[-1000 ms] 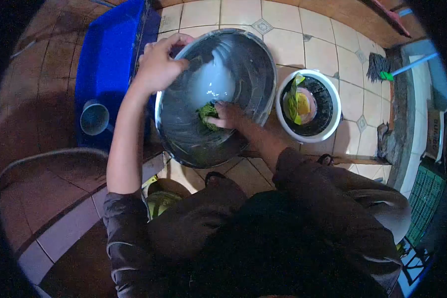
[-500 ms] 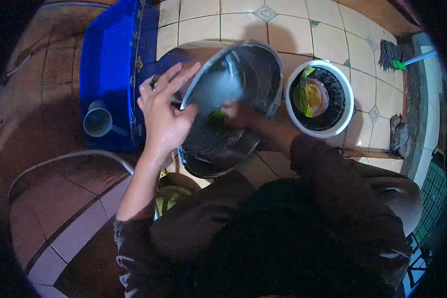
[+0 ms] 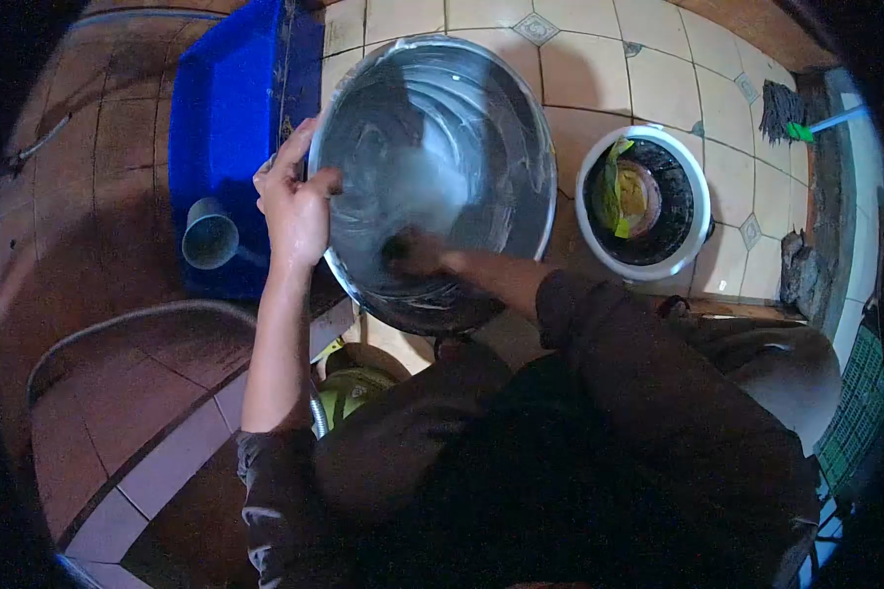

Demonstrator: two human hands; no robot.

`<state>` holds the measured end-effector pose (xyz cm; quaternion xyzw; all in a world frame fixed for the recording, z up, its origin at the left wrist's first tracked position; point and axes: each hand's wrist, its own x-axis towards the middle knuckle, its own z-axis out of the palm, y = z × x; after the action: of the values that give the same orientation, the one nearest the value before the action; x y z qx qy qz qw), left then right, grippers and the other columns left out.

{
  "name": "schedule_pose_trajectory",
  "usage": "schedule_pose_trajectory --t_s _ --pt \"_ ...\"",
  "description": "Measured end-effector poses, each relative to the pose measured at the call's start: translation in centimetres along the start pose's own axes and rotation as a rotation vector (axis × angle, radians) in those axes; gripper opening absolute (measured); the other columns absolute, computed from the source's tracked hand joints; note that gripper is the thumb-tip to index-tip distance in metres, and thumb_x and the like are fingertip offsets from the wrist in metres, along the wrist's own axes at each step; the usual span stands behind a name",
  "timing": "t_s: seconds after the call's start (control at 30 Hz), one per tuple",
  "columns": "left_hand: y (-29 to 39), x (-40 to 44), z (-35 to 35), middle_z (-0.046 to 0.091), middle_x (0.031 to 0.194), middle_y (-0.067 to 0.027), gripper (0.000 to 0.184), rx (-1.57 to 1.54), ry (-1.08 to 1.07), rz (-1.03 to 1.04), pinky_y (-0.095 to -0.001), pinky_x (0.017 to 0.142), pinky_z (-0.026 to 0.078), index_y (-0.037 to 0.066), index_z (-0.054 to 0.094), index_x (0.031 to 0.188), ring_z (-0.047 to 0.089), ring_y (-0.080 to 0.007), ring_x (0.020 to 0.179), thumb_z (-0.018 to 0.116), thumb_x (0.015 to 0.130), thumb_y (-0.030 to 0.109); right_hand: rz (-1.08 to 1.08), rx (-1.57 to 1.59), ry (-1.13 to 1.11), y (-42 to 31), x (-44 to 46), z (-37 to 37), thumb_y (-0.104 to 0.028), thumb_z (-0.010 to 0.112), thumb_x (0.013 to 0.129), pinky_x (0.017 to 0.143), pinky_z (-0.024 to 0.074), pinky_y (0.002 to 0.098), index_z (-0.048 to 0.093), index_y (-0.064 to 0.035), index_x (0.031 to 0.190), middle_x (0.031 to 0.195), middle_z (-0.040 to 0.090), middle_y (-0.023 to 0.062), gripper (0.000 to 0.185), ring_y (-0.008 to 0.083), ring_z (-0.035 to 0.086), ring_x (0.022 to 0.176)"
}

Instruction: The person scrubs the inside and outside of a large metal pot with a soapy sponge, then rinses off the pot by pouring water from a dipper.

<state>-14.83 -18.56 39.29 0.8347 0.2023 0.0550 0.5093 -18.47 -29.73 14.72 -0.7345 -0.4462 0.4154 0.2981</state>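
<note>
A large round metal basin (image 3: 491, 187) is tipped with its mouth facing me, its dark inside smeared with whitish, foamy streaks. My left hand (image 3: 300, 211) is closed over its left rim, thumb inside and fingers behind the wall. Inside the lower part of the basin, my right hand (image 3: 427, 253) is closed around a dark green scouring pad (image 3: 396, 247) and presses it against the surface. Motion blurs the right fingers and the pad, so their edges are unclear. Both hands look wet.
To the left stands a blue plastic tub (image 3: 221, 108) with a dipper (image 3: 210, 241) in it. A white-rimmed bucket (image 3: 699, 187) holding a yellow packet (image 3: 609, 191) sits at right. Farther out lie a brush with a green neck (image 3: 784, 113), a hose (image 3: 147, 309) and a green crate (image 3: 855, 402).
The basin has turned so more of its inside faces me. My left hand has shifted slightly left and down with the rim. My right hand has moved lower left inside the basin.
</note>
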Motion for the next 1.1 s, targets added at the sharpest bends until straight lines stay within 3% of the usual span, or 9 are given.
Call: schedule_pose_trajectory --t_s 0.07,0.17,0.27,0.47,0.63,0.7,0.87,0.97,1.1 --pt "0.5 0.2 0.3 0.062 0.125 -0.0073 0.058 -0.042 -0.010 -0.069 -0.0393 0.109 0.022 0.019 0.064 0.123 0.042 -0.0308 0.121 0.063 0.065 0.012 -0.384 0.517 -0.045 -1.8 4.4 1.7 -0.046 0.056 0.086 0.103 0.0377 0.0459 0.044 -0.0072 0.137 0.131 0.053 0.0222 0.065 0.0372 0.048 0.123" --pt "1.4 -0.1 0.6 0.062 0.123 -0.0063 0.059 0.224 0.056 -0.056 -0.0412 0.109 0.019 0.019 0.064 0.123 0.041 -0.0309 0.121 0.064 0.064 0.014 -0.327 0.752 0.043 -4.5 3.6 0.9 -0.048 0.054 0.088 0.106 0.0346 0.0432 0.044 -0.0070 0.137 0.135 0.049 0.0227 0.065 0.0363 0.046 0.125" --pt "2.3 -0.2 1.3 0.062 0.124 -0.0050 0.060 0.400 0.081 -0.019 -0.0422 0.108 0.015 0.020 0.063 0.123 0.039 -0.0302 0.121 0.064 0.063 0.016 -0.321 0.177 0.005 2.0 1.6 2.2 -0.042 0.054 0.088 0.109 0.0297 0.0491 0.045 -0.0046 0.136 0.140 0.044 0.0230 0.062 0.0347 0.042 0.130" --pt "2.4 -0.4 1.7 0.059 0.126 -0.0065 0.061 0.493 0.116 0.062 -0.0444 0.108 0.013 0.024 0.062 0.125 0.036 -0.0299 0.122 0.063 0.064 0.017 -0.409 -0.670 0.238 18.8 7.5 -9.0 -0.020 0.045 0.093 0.090 0.0452 0.0411 0.059 -0.0049 0.103 0.097 0.062 0.0097 0.023 0.0299 0.060 0.094" --pt "1.8 1.5 0.4 0.060 0.121 -0.0095 0.060 0.444 0.097 -0.018 -0.0452 0.108 0.016 0.025 0.062 0.124 0.036 -0.0311 0.122 0.063 0.065 0.020 -0.337 1.165 0.032 8.7 13.9 -18.3 -0.030 0.053 0.094 0.080 0.0478 0.0372 0.065 -0.0110 0.112 0.103 0.066 0.0109 0.029 0.0233 0.062 0.091" --pt "1.8 1.8 0.4 0.061 0.118 -0.0102 0.060 0.437 0.088 0.005 -0.0455 0.107 0.016 0.025 0.062 0.124 0.036 -0.0314 0.121 0.063 0.064 0.020 -0.655 0.653 0.283 8.1 13.2 -19.6 -0.027 0.054 0.093 0.085 0.0460 0.0345 0.065 -0.0107 0.114 0.109 0.066 0.0112 0.028 0.0225 0.061 0.095" --pt "2.3 1.1 0.0 0.061 0.125 -0.0053 0.061 0.429 0.071 0.051 -0.0433 0.108 0.013 0.022 0.063 0.123 0.037 -0.0296 0.120 0.062 0.062 0.019 -0.091 0.313 0.684 13.8 13.4 -12.5 -0.014 0.045 0.092 0.101 0.0400 0.0381 0.057 -0.0036 0.120 0.129 0.055 0.0168 0.032 0.0275 0.051 0.120" --pt "1.8 1.3 -0.3 0.060 0.129 -0.0041 0.061 0.435 0.040 0.104 -0.0423 0.109 0.012 0.020 0.064 0.122 0.036 -0.0291 0.121 0.063 0.061 0.018 -0.307 -0.550 0.615 14.7 6.4 -6.1 -0.021 0.041 0.095 0.100 0.0411 0.0407 0.057 -0.0054 0.118 0.124 0.056 0.0181 0.032 0.0272 0.053 0.118" --pt "2.2 0.2 0.4 0.059 0.130 -0.0046 0.060 0.389 0.027 0.178 -0.0401 0.109 0.014 0.018 0.065 0.121 0.037 -0.0286 0.121 0.062 0.061 0.016 -0.138 -0.333 0.183 6.1 1.4 -1.4 -0.020 0.042 0.095 0.098 0.0423 0.0408 0.056 -0.0038 0.119 0.124 0.057 0.0183 0.032 0.0277 0.054 0.114"
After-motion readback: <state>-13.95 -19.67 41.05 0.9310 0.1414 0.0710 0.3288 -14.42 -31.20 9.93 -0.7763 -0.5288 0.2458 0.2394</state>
